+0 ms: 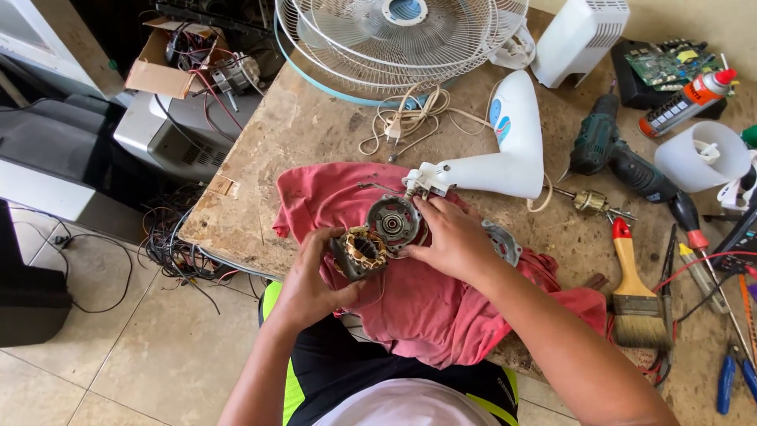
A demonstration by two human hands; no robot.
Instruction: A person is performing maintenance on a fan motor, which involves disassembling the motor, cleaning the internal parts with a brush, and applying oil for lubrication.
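while both hands grip, stator [359, 252] lies left of end cap [394, 222].

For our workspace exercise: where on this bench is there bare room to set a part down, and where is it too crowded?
Bare wood lies on the table left of the red cloth, up to the fan guard and the coiled cord. The right end is crowded: drill, paintbrush, pliers. Left hand holds the stator; right hand touches the motor housing.
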